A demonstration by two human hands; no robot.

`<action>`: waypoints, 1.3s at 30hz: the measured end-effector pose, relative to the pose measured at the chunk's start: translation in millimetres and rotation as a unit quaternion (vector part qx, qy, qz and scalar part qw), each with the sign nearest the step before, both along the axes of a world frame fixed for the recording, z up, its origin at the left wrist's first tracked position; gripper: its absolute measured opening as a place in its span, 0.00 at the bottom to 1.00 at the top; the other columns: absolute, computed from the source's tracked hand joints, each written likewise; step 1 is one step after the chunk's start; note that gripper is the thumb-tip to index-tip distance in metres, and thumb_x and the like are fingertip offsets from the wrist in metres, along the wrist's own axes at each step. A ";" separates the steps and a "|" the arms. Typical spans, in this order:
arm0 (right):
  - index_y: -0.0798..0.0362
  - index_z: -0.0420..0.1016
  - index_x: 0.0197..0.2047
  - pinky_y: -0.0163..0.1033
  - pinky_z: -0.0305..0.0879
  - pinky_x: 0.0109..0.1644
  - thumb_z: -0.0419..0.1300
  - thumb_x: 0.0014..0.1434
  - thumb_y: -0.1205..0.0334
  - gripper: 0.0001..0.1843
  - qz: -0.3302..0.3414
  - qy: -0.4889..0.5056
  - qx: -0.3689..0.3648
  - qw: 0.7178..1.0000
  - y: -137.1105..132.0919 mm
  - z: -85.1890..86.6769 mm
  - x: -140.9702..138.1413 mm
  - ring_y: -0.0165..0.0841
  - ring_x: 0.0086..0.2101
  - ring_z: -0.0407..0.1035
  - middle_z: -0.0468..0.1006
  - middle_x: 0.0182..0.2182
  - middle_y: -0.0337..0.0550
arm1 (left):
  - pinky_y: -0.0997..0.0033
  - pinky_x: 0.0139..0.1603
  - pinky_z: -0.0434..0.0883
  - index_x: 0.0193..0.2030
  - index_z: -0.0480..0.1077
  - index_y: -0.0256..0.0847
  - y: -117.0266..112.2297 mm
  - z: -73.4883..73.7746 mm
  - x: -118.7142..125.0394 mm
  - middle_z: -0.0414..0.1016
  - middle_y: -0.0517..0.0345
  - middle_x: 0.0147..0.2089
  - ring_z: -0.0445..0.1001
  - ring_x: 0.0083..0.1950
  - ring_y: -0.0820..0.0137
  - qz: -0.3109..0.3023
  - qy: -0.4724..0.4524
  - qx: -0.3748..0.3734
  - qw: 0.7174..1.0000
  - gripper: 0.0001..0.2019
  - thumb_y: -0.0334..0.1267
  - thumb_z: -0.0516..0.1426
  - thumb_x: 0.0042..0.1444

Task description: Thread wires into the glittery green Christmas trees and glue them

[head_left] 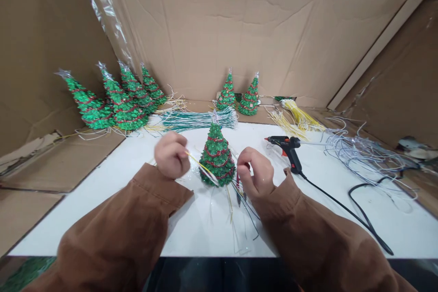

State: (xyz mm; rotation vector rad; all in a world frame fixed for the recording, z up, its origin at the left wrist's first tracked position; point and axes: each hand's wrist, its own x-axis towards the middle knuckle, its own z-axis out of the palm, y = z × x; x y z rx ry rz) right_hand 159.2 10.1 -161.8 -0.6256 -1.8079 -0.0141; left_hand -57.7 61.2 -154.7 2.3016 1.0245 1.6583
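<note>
A small green tinsel Christmas tree (216, 157) with red garland and a silvery top stands on the white table in front of me. Just left of it, my left hand (172, 155) is closed on a thin yellow-and-white wire (197, 163), whose pale end passes before the tree's lower side. To the tree's right, my right hand (256, 172) is curled with thumb and finger together; what it holds, if anything, I cannot make out. A red-handled tool (238, 187) with a dark tip lies beside that hand, partly hidden. Loose green and yellow wires (244, 203) trail from the tree's base.
A black glue gun (287, 149) lies at right, its cord (337, 200) running to the front edge. Behind are bundles of green wires (195, 119) and yellow wires (299, 115); tangled clear strands (362, 150) lie far right. Several finished-looking trees (126, 105) stand along the cardboard walls (219, 32).
</note>
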 end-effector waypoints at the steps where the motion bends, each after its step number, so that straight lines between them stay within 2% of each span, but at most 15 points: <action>1: 0.50 0.60 0.31 0.36 0.56 0.26 0.49 0.63 0.58 0.09 0.049 -0.004 0.032 0.998 -1.4 1.2 -1.4 0.31 0.23 0.58 0.63 0.21 0.37 | 0.62 0.29 0.61 0.19 0.58 0.46 -6.1 -2.5 6.6 0.59 0.58 0.19 0.61 0.24 0.67 -0.026 0.022 0.022 0.999 0.27 0.66 0.44 0.53; 3: 0.51 0.62 0.34 0.36 0.58 0.25 0.51 0.63 0.57 0.07 0.103 -0.028 0.064 0.992 -3.4 2.5 -4.7 0.31 0.24 0.59 0.64 0.22 0.38 | 0.66 0.25 0.58 0.16 0.59 0.45 -18.3 -3.0 20.2 0.59 0.60 0.16 0.59 0.20 0.70 -0.077 0.067 0.066 0.993 0.24 0.59 0.50 0.53; 5: 0.51 0.64 0.36 0.37 0.61 0.26 0.52 0.63 0.59 0.05 0.113 -0.047 0.081 0.989 -5.1 2.5 -7.5 0.32 0.25 0.61 0.66 0.23 0.40 | 0.68 0.24 0.57 0.20 0.64 0.45 -27.6 1.2 31.4 0.64 0.61 0.18 0.60 0.20 0.71 -0.109 0.173 0.200 0.958 0.15 0.44 0.53 0.57; 8: 0.51 0.66 0.35 0.38 0.62 0.27 0.49 0.64 0.65 0.06 0.114 -0.009 0.067 0.991 -7.4 2.4 -8.6 0.32 0.26 0.63 0.67 0.24 0.41 | 0.70 0.24 0.58 0.26 0.68 0.45 -31.6 10.4 37.8 0.69 0.60 0.19 0.63 0.22 0.71 -0.059 0.222 0.318 0.920 0.10 0.36 0.52 0.57; 12: 0.51 0.65 0.34 0.38 0.61 0.26 0.46 0.65 0.66 0.10 0.093 0.218 0.045 0.970 -4.7 6.2 -5.1 0.30 0.24 0.62 0.65 0.22 0.37 | 0.69 0.24 0.57 0.26 0.68 0.43 -24.9 18.6 29.9 0.65 0.59 0.17 0.62 0.21 0.70 0.076 0.230 0.285 0.927 0.15 0.39 0.48 0.61; 15: 0.51 0.66 0.34 0.37 0.58 0.25 0.46 0.66 0.63 0.11 0.045 0.350 0.061 0.934 1.1 9.4 -2.8 0.29 0.23 0.61 0.64 0.23 0.36 | 0.70 0.25 0.60 0.28 0.67 0.40 -23.1 20.9 25.1 0.65 0.60 0.18 0.61 0.21 0.71 0.114 0.169 0.277 0.939 0.11 0.35 0.49 0.60; 17: 0.51 0.67 0.37 0.37 0.59 0.26 0.49 0.66 0.61 0.09 0.043 0.325 0.035 0.944 2.5 9.7 -2.8 0.30 0.25 0.63 0.66 0.26 0.38 | 0.71 0.25 0.60 0.30 0.67 0.40 -24.9 19.9 26.5 0.66 0.60 0.19 0.61 0.21 0.72 0.098 0.157 0.282 0.941 0.08 0.32 0.49 0.59; 22: 0.52 0.70 0.38 0.40 0.65 0.36 0.54 0.63 0.65 0.05 0.070 0.097 -0.058 0.991 -5.1 7.1 -5.8 0.32 0.33 0.67 0.71 0.32 0.41 | 0.70 0.25 0.60 0.31 0.67 0.41 -25.9 9.4 36.0 0.66 0.60 0.20 0.63 0.22 0.71 0.030 0.231 0.297 0.926 0.07 0.33 0.50 0.58; 24: 0.52 0.71 0.35 0.40 0.65 0.35 0.53 0.63 0.67 0.06 0.059 0.112 -0.052 0.991 -5.6 6.2 -5.8 0.32 0.32 0.67 0.72 0.30 0.41 | 0.69 0.30 0.64 0.36 0.67 0.41 -21.2 6.3 35.8 0.69 0.59 0.25 0.66 0.27 0.70 0.012 0.190 0.298 0.935 0.03 0.35 0.53 0.56; 25: 0.52 0.70 0.34 0.39 0.64 0.33 0.53 0.63 0.66 0.07 0.047 0.144 -0.048 0.987 -4.5 5.7 -5.3 0.31 0.31 0.67 0.71 0.29 0.40 | 0.67 0.35 0.66 0.40 0.67 0.41 -18.0 6.0 34.5 0.70 0.56 0.31 0.68 0.33 0.68 0.016 0.146 0.294 0.945 0.07 0.38 0.55 0.54; 27: 0.53 0.69 0.32 0.37 0.63 0.29 0.52 0.64 0.64 0.09 0.019 0.218 -0.056 0.974 0.0 4.2 -3.8 0.30 0.28 0.66 0.70 0.27 0.39 | 0.59 0.47 0.67 0.53 0.63 0.41 -11.1 8.0 30.3 0.69 0.47 0.48 0.67 0.50 0.60 0.021 0.055 0.243 0.968 0.24 0.42 0.59 0.49; 30: 0.53 0.67 0.32 0.34 0.60 0.25 0.51 0.65 0.61 0.10 -0.001 0.283 -0.089 0.955 7.9 0.8 -2.0 0.26 0.23 0.63 0.68 0.27 0.38 | 0.56 0.55 0.64 0.62 0.57 0.40 -3.3 13.7 24.6 0.60 0.44 0.62 0.60 0.61 0.54 -0.091 0.037 0.001 0.995 0.32 0.45 0.59 0.51; 32: 0.53 0.67 0.33 0.34 0.60 0.25 0.50 0.65 0.60 0.10 -0.004 0.288 -0.105 0.952 11.2 -1.9 -2.0 0.25 0.23 0.63 0.68 0.28 0.37 | 0.60 0.54 0.65 0.57 0.64 0.39 -1.4 16.3 23.8 0.68 0.45 0.56 0.67 0.57 0.55 -0.182 0.049 -0.168 0.968 0.25 0.47 0.56 0.54; 34: 0.53 0.66 0.32 0.34 0.62 0.27 0.49 0.66 0.59 0.12 -0.003 0.279 -0.119 0.953 12.0 -4.3 -2.8 0.26 0.24 0.63 0.69 0.28 0.37 | 0.63 0.50 0.66 0.49 0.70 0.38 -1.8 17.0 25.1 0.74 0.48 0.48 0.72 0.50 0.58 -0.200 0.025 -0.244 0.948 0.20 0.48 0.57 0.54; 39: 0.52 0.66 0.34 0.34 0.65 0.28 0.47 0.67 0.59 0.12 0.059 0.252 -0.148 0.955 7.6 -7.5 -6.2 0.26 0.26 0.66 0.70 0.31 0.38 | 0.69 0.38 0.68 0.37 0.69 0.39 -4.6 17.3 29.2 0.74 0.55 0.36 0.72 0.37 0.67 -0.086 -0.085 -0.270 0.955 0.18 0.49 0.64 0.44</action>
